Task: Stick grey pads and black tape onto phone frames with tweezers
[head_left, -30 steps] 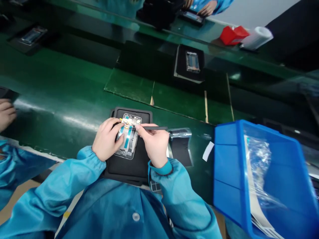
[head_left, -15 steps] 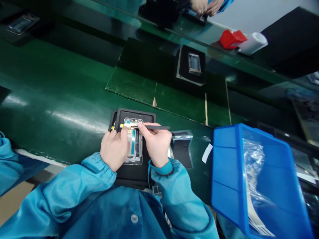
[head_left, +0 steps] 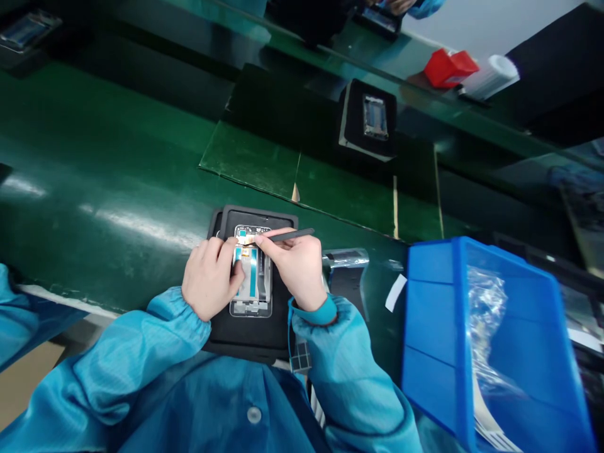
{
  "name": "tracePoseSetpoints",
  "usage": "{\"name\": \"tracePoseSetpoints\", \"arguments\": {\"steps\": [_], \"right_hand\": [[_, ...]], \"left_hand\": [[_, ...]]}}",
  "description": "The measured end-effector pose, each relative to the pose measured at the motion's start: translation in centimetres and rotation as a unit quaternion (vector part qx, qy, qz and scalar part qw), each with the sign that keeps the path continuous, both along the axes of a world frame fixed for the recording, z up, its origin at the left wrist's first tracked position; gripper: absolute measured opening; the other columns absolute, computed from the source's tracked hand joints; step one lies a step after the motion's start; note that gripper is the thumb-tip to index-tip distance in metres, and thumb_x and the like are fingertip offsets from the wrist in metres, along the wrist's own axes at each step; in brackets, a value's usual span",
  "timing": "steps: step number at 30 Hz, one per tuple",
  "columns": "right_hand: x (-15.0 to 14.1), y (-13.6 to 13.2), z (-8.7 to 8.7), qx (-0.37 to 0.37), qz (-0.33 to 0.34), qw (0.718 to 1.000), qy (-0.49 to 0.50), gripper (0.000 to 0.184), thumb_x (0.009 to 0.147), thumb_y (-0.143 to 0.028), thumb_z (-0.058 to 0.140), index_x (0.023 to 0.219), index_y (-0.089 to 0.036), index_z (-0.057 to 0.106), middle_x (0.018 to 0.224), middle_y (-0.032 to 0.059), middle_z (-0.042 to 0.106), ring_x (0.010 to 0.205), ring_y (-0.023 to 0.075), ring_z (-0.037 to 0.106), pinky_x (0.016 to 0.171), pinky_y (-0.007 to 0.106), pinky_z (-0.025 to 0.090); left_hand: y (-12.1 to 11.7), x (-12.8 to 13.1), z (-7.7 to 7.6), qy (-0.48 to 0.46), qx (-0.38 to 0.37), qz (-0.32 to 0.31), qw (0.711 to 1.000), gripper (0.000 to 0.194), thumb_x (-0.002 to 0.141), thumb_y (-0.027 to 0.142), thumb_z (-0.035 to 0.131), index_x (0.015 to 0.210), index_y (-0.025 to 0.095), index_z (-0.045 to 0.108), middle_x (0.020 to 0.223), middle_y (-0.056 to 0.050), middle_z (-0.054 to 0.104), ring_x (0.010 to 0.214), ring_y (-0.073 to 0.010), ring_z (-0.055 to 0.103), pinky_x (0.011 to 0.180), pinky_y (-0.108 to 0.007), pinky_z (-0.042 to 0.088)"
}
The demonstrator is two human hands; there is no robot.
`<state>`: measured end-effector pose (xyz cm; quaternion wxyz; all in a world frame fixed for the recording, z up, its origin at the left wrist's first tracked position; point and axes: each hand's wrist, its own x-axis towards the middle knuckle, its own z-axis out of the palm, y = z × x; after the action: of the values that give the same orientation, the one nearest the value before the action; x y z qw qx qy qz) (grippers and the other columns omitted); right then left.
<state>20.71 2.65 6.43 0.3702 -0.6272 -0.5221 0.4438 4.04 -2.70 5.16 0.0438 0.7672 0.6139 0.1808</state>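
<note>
Phone frame [head_left: 252,307] lies flat in the middle of a black mat [head_left: 250,345]. A long blue strip [head_left: 253,282] runs down the frame. The left hand [head_left: 207,278] holds the frame's left side, with its fingers close together and curled over the edge. The right hand [head_left: 296,270] pinches a thin black pick [head_left: 293,234], with its thumb and fingers pressed together on it. The tip of the pick is at the top of the frame. Both sleeves of the person's blue coat [head_left: 189,402] come in below the mat.

A green bench [head_left: 104,138] is under the mat. Just right of the mat is a black sheet with a shiny silver edge [head_left: 346,258]. A small white paper strip [head_left: 395,292] is past it. Farther right is a blue plastic bin [head_left: 431,314] with a clear bag [head_left: 486,314] inside. Above the mat is another phone on a black pad [head_left: 375,118]. Far above it are a red box [head_left: 449,68] and a white roll [head_left: 491,77]. Another person's hand [head_left: 401,5] is at the top.
</note>
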Motion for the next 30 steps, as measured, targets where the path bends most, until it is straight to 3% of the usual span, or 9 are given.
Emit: {"name": "tracePoseSetpoints", "arguments": {"steps": [30], "right_hand": [[0.10,-0.02,-0.08,0.005,0.001,1.000,0.002,0.027,0.070,-0.045,0.084,0.076,-0.019,0.078,0.074,0.0069,0.079,0.071,0.0261,0.077,0.063,0.033,0.061]], "left_hand": [[-0.11,0.18,-0.06,0.020,-0.008,-0.001,1.000,0.035,0.092,0.027,0.049,0.121,0.013,0.061,0.096,-0.012,0.060,0.086,-0.0279,0.054,0.072,-0.041,0.046]]}}
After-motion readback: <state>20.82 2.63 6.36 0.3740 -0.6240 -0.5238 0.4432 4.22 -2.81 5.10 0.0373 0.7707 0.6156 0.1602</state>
